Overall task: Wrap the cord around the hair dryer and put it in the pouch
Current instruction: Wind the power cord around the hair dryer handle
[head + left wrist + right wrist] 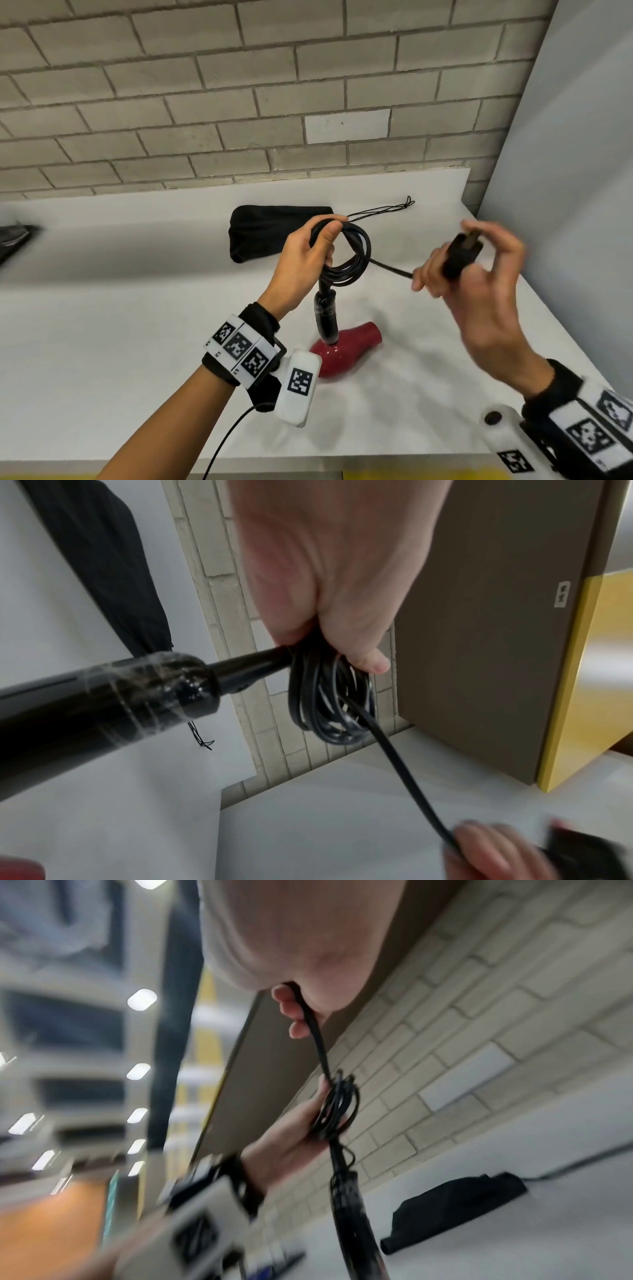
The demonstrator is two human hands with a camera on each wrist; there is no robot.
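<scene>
over the white counter (102, 342) the hair dryer (337, 346) was held up by its cord end, red body hanging lowest and just about touching the surface, black handle (325, 315) pointing up. some clear wrap or tape was seen round the handle in the left wrist view (147, 685). the cord (352, 253) was gathered into a bunch of black loops at the top of the handle, not round the dryer body. the left hand (305, 260) was clamped on those loops, fingers and thumb curled round them. from the coil a straight run of cord was stretched to the right hand (479, 284), which was closed on the black plug (460, 255), with the cord passing between its fingers.

the pouch (270, 233), black and limp, was laid flat on the counter behind the hands, near the brick wall (205, 102), its drawstring (383, 209) trailing to the right. whether its mouth was open couldn't be told.

the right hand was blurred in every view, so the exact grip on the plug was hard to make out. most of the red body was cut off in the left wrist view, and the nozzle was partly hidden behind the wrist camera (298, 387) in the head view.
</scene>
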